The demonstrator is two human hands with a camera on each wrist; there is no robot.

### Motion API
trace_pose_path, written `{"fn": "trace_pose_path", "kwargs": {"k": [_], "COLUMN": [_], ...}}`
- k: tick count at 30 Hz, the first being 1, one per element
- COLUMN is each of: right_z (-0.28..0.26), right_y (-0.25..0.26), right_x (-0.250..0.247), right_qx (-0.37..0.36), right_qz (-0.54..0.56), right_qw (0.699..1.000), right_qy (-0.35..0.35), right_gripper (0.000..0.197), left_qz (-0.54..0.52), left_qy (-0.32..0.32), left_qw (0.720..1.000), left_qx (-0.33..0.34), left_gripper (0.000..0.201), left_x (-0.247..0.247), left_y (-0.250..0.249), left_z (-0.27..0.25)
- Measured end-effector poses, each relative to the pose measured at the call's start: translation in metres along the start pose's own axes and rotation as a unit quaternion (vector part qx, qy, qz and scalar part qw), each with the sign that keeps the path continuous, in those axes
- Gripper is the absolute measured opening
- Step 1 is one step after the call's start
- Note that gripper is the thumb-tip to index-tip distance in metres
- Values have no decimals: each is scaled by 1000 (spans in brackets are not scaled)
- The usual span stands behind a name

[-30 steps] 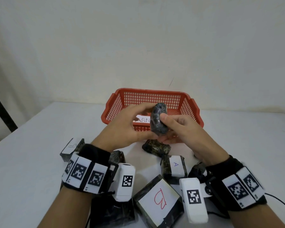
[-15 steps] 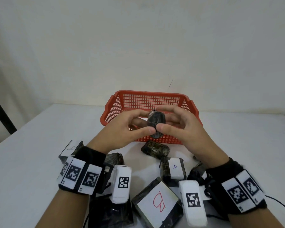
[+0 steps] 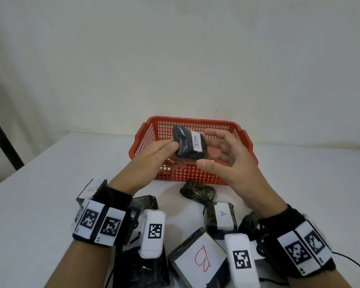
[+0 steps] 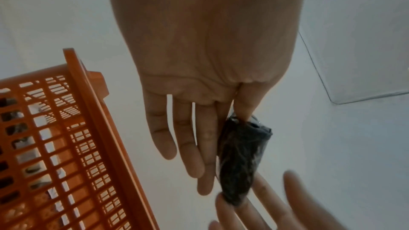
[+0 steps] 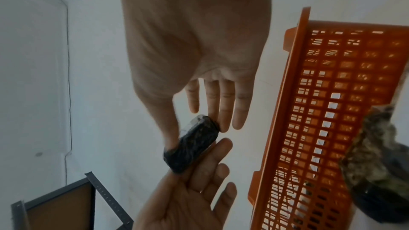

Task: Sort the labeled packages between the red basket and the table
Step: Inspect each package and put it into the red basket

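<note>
Since a second ago I've turned the package (image 3: 190,144) so the head view reads its "A" label, which both wrist views miss. My left hand (image 3: 152,161) pinches it above the red basket (image 3: 245,142); my right hand (image 3: 233,161), at 3 o'clock, is spread.

glossy black plastic-wrapped package (image 3: 189,144), white paper label (image 3: 196,143), red plastic mesh basket (image 3: 245,142)

package (image 3: 189,144) turned, A label now faces up | right hand (image 3: 229,156) fingers opened off it | left hand (image 3: 154,154) holds
</note>
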State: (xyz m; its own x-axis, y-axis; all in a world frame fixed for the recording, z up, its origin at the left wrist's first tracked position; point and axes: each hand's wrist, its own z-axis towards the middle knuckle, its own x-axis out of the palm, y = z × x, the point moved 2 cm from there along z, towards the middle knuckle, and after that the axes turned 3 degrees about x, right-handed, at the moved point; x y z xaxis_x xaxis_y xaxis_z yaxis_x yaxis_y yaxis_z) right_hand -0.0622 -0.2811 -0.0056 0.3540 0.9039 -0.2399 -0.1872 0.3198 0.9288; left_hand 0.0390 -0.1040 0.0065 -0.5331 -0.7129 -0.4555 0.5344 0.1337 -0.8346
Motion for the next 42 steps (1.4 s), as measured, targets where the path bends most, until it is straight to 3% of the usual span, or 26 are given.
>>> {"fn": "trace_pose_path", "kwargs": {"k": [4,8,14,17,19,22,26,33,39,42], "right_z": [0,-1,38,74,97,121,150,191,205,205], "right_y": [3,2,26,35,29,9,-15,-46,-44,-45], "right_x": [4,5,-6,-4,5,19,36,75,97,102], "right_qx": [-24,-7,87,132,169,233,293,397,383,380], "right_qz": [-27,-26,-43,-76,-113,-179,-215,-295,-329,-358], "right_qw": [999,998,995,988,979,954,928,836,818,795], "right_qy": [-23,-48,-28,-4,25,59,83,238,275,311], "right_gripper": [57,51,40,35,33,29,24,19,17,35], "left_qz": [-29,-10,5,93,169,282,161,71,66,53], "left_qy": [-17,-11,-191,-233,-205,-102,-34,-33,-31,-35], "left_qw": [999,1000,981,967,962,943,976,986,987,988], "left_qx": [-16,10,-10,-37,-60,-147,-143,-145,-140,-139], "left_gripper": [50,36,18,19,18,33,47,60,61,61], "left_x": [-4,-6,-40,-62,-69,-65,-61,-63,-65,-64], "left_y": [0,2,28,47,62,87,109,119,124,124], "left_z": [-2,3,18,38,54,70,65,65,65,65]}}
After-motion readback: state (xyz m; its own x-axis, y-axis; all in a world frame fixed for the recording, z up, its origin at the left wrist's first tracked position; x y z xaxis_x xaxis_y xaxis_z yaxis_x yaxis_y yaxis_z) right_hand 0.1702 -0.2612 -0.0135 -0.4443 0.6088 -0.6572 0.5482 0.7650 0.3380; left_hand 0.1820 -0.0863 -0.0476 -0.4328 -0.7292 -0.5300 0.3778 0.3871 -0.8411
